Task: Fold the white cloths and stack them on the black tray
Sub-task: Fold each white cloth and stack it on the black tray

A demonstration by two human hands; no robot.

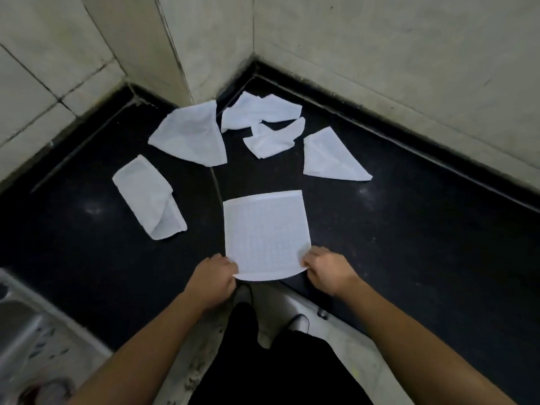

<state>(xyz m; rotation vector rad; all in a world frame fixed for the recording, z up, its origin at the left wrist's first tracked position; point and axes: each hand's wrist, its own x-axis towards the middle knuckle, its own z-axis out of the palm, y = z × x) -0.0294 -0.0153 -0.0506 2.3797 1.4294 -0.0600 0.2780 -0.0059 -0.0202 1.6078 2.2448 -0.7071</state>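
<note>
Pinching near corners of cloth (266,232) with left hand (214,277), right hand (327,270). Seems to overhang counter (409,229) edge. Could skew fold if lifted unevenly, or slide off.

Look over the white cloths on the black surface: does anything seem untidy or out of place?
Yes. Only the near cloth, pinched by the left hand and right hand, lies flat. Five other cloths lie scattered behind it, rumpled and askew; none is stacked.
</note>
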